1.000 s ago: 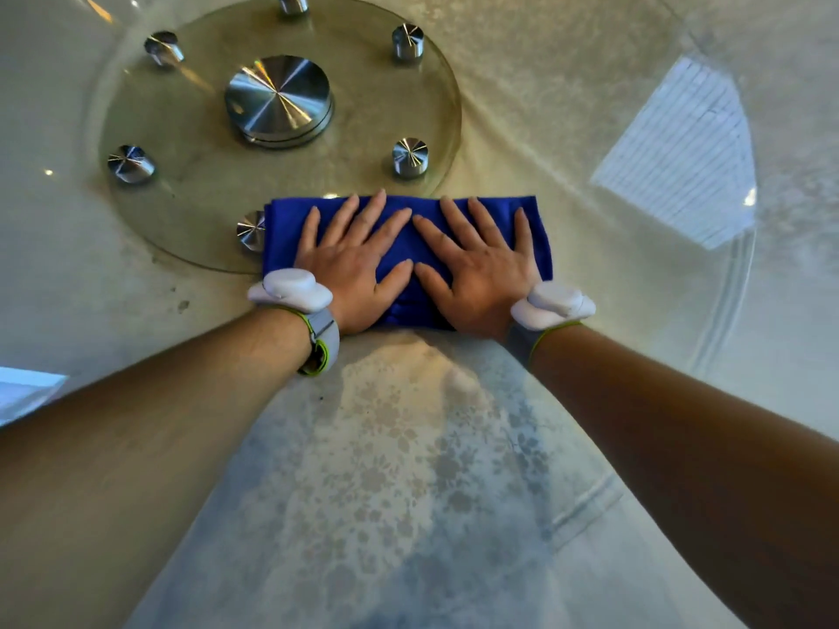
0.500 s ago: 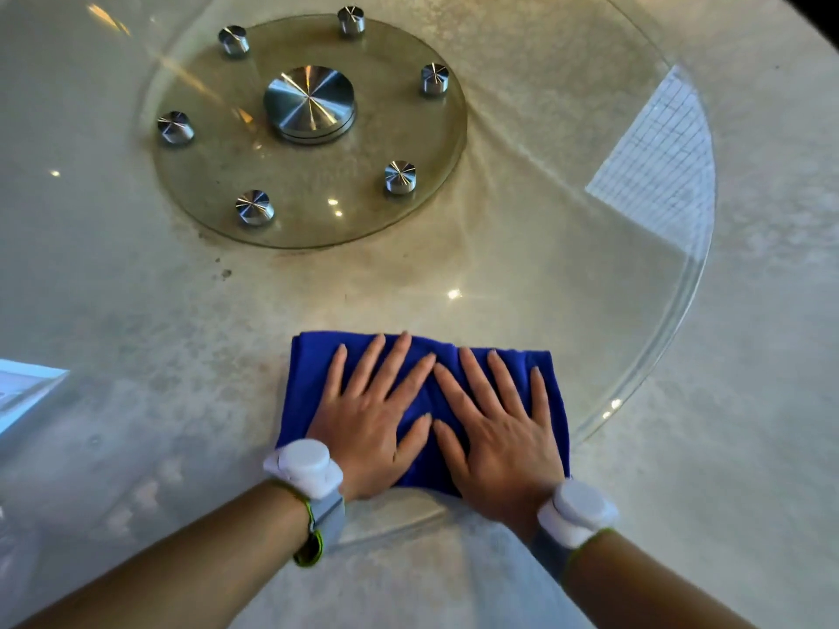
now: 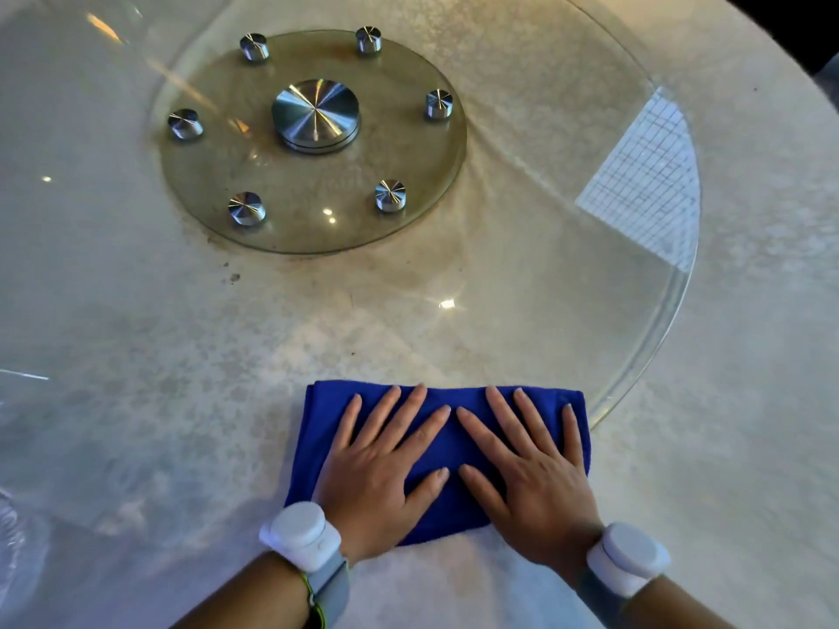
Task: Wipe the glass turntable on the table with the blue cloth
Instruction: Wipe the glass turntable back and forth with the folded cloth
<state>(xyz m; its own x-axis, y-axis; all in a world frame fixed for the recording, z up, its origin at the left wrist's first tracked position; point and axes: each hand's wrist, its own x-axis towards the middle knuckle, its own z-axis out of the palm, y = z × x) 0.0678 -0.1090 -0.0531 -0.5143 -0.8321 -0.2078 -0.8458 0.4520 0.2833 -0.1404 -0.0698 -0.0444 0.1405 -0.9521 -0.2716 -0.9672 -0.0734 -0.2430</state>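
Note:
The glass turntable (image 3: 522, 274) is a large clear disc; its rim curves down the right side. Through it I see a smaller round glass plate (image 3: 318, 220) with a metal hub (image 3: 315, 113) and several metal studs. A folded blue cloth (image 3: 318, 442) lies flat at the turntable's near edge. My left hand (image 3: 381, 474) presses on the cloth's left half, fingers spread. My right hand (image 3: 531, 474) presses flat on its right half. The thumbs nearly touch. Both wrists carry white sensor bands.
The turntable stands on a round table with a pale patterned covering (image 3: 749, 401). A bright window reflection (image 3: 644, 188) lies on the glass at the right. Dark specks (image 3: 234, 277) sit near the smaller plate's front edge.
Both hands have slid the blue cloth toward me, from the small plate's front edge to the near rim of the turntable. The hands stay flat on it.

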